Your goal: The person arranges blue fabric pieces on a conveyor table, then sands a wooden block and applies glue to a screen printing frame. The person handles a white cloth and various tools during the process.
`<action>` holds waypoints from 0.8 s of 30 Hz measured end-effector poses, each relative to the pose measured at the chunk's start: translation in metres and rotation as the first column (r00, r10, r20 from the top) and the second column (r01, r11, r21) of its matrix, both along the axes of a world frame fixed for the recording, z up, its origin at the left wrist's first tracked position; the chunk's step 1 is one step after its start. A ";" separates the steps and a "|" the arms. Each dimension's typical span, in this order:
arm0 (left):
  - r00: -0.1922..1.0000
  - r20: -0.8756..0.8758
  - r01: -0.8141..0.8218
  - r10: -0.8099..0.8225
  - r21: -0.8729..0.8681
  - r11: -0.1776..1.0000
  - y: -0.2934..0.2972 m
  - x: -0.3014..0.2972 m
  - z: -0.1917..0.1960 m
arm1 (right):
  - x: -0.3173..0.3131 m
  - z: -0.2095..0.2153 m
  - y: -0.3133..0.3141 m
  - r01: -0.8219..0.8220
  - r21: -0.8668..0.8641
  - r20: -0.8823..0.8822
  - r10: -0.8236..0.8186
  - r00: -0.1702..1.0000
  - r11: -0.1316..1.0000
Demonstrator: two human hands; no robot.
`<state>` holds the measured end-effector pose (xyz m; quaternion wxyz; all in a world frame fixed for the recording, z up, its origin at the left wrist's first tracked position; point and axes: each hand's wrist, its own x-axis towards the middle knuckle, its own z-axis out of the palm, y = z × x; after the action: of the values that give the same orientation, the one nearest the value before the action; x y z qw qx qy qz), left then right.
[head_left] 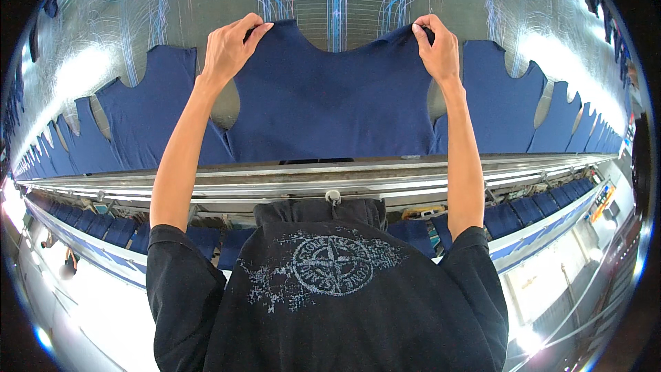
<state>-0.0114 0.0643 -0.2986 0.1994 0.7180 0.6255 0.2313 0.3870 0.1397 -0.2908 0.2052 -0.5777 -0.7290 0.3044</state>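
Note:
A navy blue cut fabric panel (330, 96), shaped like a shirt body with a scooped neckline and curved armholes, lies spread in front of me on the long dark table (317, 0). My left hand (233, 48) pinches its left shoulder corner between thumb and fingers. At the right shoulder corner, my right hand (438, 47) grips the cloth the same way, its fingertips curled over the edge. The neckline dips between my two hands. The panel's lower edge reaches the table's near edge.
More navy panels lie in a row along the table, the closest being a left panel (155, 110) and a right panel (502, 96). White, blue and pink lines mark the tabletop. A metal rail (385, 172) runs along the near edge, with folded navy pieces (502, 220) below it.

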 end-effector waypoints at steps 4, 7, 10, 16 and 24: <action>1.000 -0.011 -0.007 0.007 -0.004 1.000 0.005 0.000 -0.002 | 0.001 -0.004 0.003 0.030 -0.002 0.029 -0.030 0.999 1.000; 1.000 -0.021 0.009 -0.009 -0.008 1.000 0.010 -0.001 -0.003 | 0.001 -0.009 0.005 0.032 0.000 0.037 -0.032 0.999 0.999; 0.998 -0.062 0.009 -0.012 -0.051 0.999 0.008 -0.002 -0.008 | -0.001 -0.011 0.004 0.022 -0.005 0.029 -0.022 0.999 1.000; 0.990 -0.136 -0.033 0.025 -0.057 0.998 0.002 -0.001 -0.015 | -0.005 -0.002 0.004 0.025 -0.077 0.060 -0.020 0.998 0.997; 0.865 -0.116 0.491 -0.487 0.006 0.871 -0.068 0.098 0.007 | 0.009 0.015 0.008 -0.042 -0.141 0.122 0.059 0.991 0.989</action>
<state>0.0863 -0.0035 -0.2911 0.2039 0.8681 0.4291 0.1439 0.3964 0.1481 -0.2763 0.1109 -0.5898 -0.7322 0.3222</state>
